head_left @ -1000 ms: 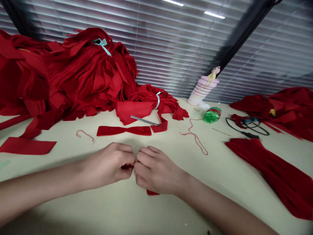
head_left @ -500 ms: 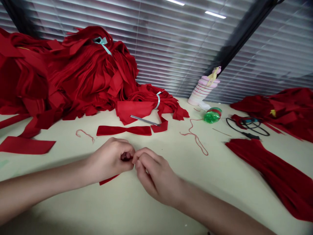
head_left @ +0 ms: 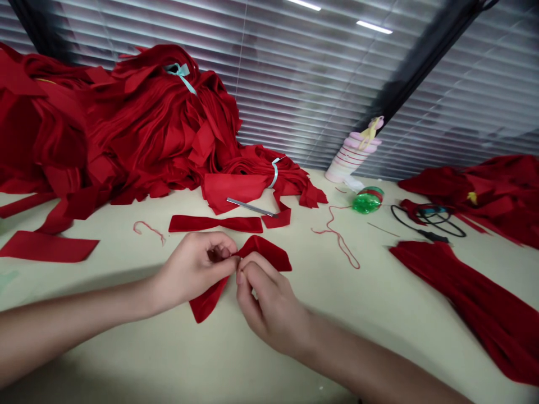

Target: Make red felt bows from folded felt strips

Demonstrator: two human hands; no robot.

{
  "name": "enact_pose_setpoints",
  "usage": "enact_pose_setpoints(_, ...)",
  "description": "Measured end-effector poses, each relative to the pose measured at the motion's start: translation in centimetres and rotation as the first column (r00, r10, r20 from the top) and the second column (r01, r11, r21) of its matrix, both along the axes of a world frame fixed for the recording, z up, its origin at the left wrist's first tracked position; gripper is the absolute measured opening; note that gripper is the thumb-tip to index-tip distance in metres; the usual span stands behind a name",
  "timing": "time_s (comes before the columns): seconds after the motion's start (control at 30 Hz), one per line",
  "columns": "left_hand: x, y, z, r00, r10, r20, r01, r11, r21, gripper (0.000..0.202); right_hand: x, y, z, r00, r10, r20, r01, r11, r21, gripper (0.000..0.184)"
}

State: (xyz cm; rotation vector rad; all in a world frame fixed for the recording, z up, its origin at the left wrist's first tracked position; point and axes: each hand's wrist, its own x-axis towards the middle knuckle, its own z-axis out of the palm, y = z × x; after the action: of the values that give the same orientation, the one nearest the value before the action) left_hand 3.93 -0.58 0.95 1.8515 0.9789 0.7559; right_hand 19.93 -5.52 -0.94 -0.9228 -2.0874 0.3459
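A red felt strip pinched at its middle into a bow [head_left: 269, 253] lies between my hands, just above the cream table [head_left: 126, 359]. One wing rises to the upper right and the other hangs to the lower left. My left hand [head_left: 196, 266] and my right hand [head_left: 265, 303] both grip the pinched centre, and my fingers hide it. A finished-looking flat felt bow [head_left: 214, 224] lies a little beyond my hands, apart from them.
A large heap of red felt strips [head_left: 147, 129] fills the back left, with a steel ruler [head_left: 251, 207] on nearby felt. Red thread [head_left: 339, 241], a green plastic bottle piece [head_left: 368, 200], black cable [head_left: 425, 224] and red fabric [head_left: 471, 292] lie on the right.
The felt wings have opened out from under my hands, now spreading upper right and lower left. My hands have separated slightly while still pinching the centre.
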Motion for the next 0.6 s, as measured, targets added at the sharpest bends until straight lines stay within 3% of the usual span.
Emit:
enact_pose_setpoints(0.1, 0.31, 0.11, 0.33, 0.99, 0.064, 0.126, -0.028, 0.961, -0.275, 0.004, 0.26, 0.23, 0.11, 0.998, -0.013, -0.054, 0.012, 1.0, -0.025, 0.018)
enact_pose_setpoints(0.2, 0.61, 0.14, 0.51, 0.954, 0.142, 0.264, 0.031, 0.829, -0.558, 0.008, 0.52, 0.46, 0.18, 0.994, -0.017, -0.108, 0.013, 0.999, -0.031, 0.018)
enact_pose_setpoints(0.27, 0.73, 0.07, 0.46, 0.926, 0.174, 0.335, 0.102, 0.739, -0.666, 0.01, 0.58, 0.51, 0.24, 0.989, 0.003, -0.149, -0.006, 1.0, -0.024, 0.018)
enact_pose_setpoints(0.33, 0.78, -0.02, 0.35, 0.903, 0.169, 0.395, 0.179, 0.689, -0.702, 0.012, 0.54, 0.47, 0.35, 0.98, 0.013, -0.198, -0.018, 1.0, -0.02, 0.018)
enact_pose_setpoints(0.43, 0.68, -0.05, 0.24, 0.86, 0.133, 0.492, 0.295, 0.657, -0.693, 0.013, 0.39, 0.39, 0.58, 0.967, 0.008, -0.257, -0.014, 1.0, -0.019, 0.019)
enact_pose_setpoints(0.6, 0.16, 0.39, -0.05, 0.851, 0.078, 0.52, 0.34, 0.672, -0.658, 0.011, 0.54, 0.81, 0.53, 0.967, 0.003, -0.256, -0.002, 1.0, 0.007, 0.019)
